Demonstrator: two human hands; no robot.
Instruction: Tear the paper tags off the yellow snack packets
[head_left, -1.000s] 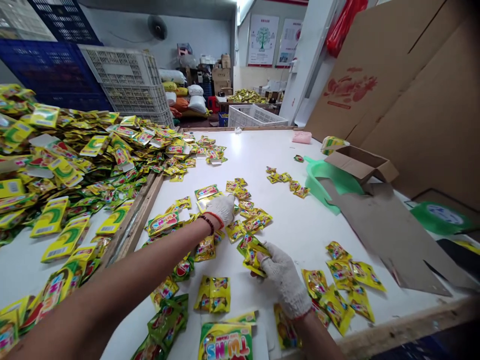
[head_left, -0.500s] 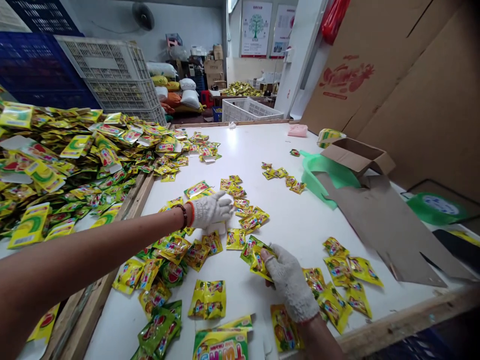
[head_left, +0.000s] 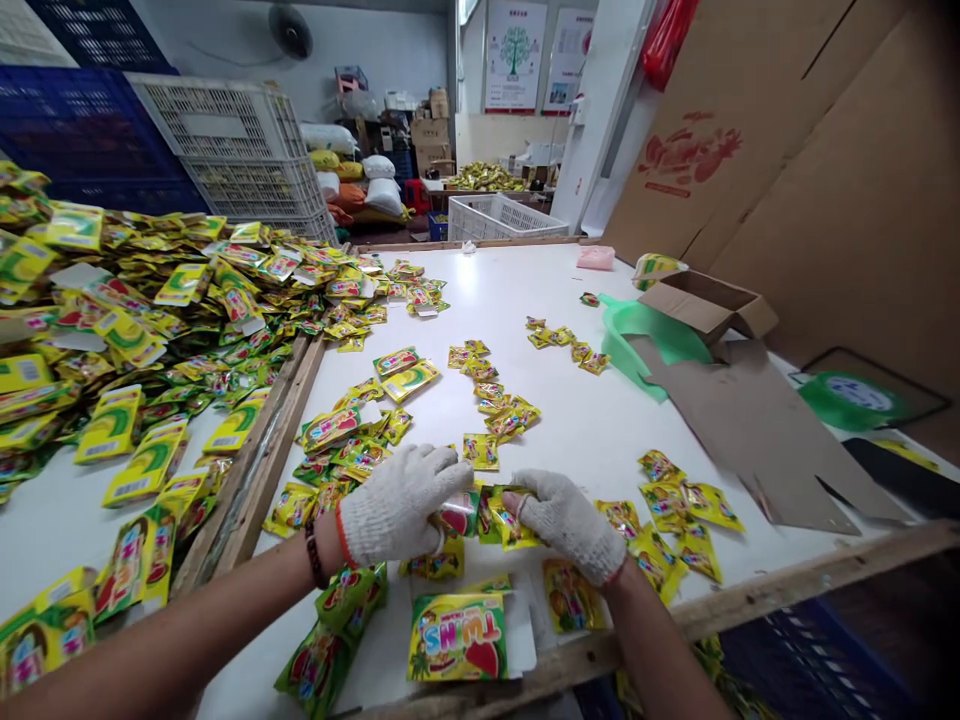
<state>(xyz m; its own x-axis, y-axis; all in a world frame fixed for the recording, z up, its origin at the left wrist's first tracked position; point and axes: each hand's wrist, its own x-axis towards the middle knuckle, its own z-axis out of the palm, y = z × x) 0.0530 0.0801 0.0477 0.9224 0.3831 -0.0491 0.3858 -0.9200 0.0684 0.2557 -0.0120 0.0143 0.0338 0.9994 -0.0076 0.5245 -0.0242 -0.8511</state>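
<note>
Both my hands wear white knitted gloves and nearly meet above the near part of the white table (head_left: 570, 420). My left hand (head_left: 405, 500) is closed round a small candy box (head_left: 459, 512), largely hidden by the glove; a red and green face shows. My right hand (head_left: 566, 520) pinches several yellow and green candy packets (head_left: 502, 515), their left ends right beside the box. Below the hands lies a flat yellow TWINS candy box (head_left: 457, 637) with a white flap. Green candy packets (head_left: 334, 630) lie under my left wrist, and a yellow candy packet (head_left: 571, 595) lies below my right hand.
A big heap of boxes and packets (head_left: 187, 300) fills the left, behind a wooden rail (head_left: 262, 460). Loose packets (head_left: 686, 510) lie to the right. Farther right are a green basin (head_left: 637, 345), flattened cardboard (head_left: 750, 430) and an open carton (head_left: 705, 300). Crates (head_left: 240, 140) stand behind.
My left hand has come back toward me from the middle packets, now with a small box, and met my right hand. The right hand still holds its packets. The view has shifted slightly.
</note>
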